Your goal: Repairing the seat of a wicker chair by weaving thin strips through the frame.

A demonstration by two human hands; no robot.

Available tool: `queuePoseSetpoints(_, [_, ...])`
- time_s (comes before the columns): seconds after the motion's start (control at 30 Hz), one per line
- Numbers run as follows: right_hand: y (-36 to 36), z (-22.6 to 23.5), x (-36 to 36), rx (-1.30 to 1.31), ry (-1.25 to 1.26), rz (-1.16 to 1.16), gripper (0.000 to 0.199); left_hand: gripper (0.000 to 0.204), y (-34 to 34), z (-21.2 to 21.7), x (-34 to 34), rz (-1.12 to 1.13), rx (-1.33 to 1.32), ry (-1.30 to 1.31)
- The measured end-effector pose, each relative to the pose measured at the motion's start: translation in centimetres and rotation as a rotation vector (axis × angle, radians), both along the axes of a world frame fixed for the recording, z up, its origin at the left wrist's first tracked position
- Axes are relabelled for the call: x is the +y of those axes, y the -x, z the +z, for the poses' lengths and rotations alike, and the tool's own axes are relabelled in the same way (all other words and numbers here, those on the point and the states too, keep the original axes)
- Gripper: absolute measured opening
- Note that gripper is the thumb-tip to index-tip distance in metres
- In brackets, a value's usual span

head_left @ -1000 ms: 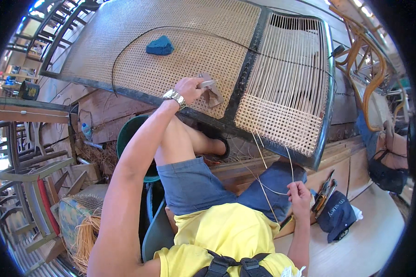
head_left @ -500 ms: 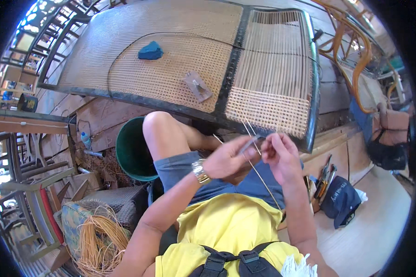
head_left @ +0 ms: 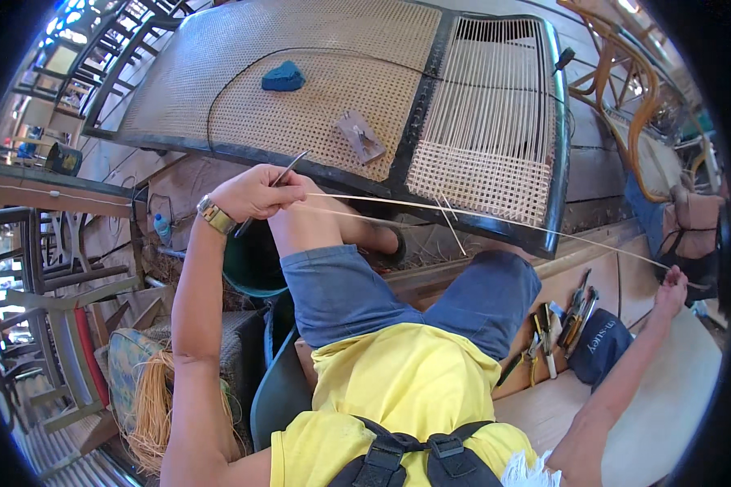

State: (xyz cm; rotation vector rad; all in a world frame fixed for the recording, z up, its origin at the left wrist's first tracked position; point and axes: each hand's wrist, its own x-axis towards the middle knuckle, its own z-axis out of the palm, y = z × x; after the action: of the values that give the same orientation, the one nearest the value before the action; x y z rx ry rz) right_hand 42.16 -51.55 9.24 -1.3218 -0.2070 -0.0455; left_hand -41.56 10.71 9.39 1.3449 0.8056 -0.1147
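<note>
My left hand (head_left: 264,193), wearing a metal wristwatch, is closed around a slim, dark, pointed tool (head_left: 291,168) and one end of a thin pale cane strand (head_left: 365,200). The strand runs across in front of me to my right hand (head_left: 672,294), stretched far out to the right, fingers pinched on it. A second thin length trails from near my left hand over my knee. Beyond my knees lies a dark-framed panel of woven cane (head_left: 479,172); its right section has a tight weave at the near end and bare lengthwise strands farther off.
On the panel rest a blue lump (head_left: 283,76) and a small wooden block with metal pieces (head_left: 359,136). Pliers and other hand tools (head_left: 536,345) lie at right beside a dark cap (head_left: 599,347). A green bucket (head_left: 252,264) and a cane bundle (head_left: 150,406) are at left.
My hands, close together over my lap before, are now wide apart: left moved up and left with the tool, right swung far right. The strand now spans between them.
</note>
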Motion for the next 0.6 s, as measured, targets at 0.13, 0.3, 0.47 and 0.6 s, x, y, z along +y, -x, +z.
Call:
queuePoseSetpoints(0.13, [5.8,-3.4,6.5,-0.050,1.334,-0.926,0.054,0.014,1.9,1.9,-0.1,0.064,0.084,-0.145])
queuePoseSetpoints(0.3, [25.9,0.9,22.5,-0.613,1.066,-0.267,0.056,0.019,-0.4,1.7,-1.1,0.038,0.073,-0.280])
queuePoseSetpoints(0.47, [49.9,-2.0,37.3,-0.675,0.841,0.920,0.061,0.019,-2.6,2.0,-1.5,-0.026,0.043,-0.312])
queuePoseSetpoints(0.6, [56.7,-0.9,39.1,0.201,0.488,1.599,0.039,0.021,-2.4,2.3,0.0,-0.116,0.011,-0.490])
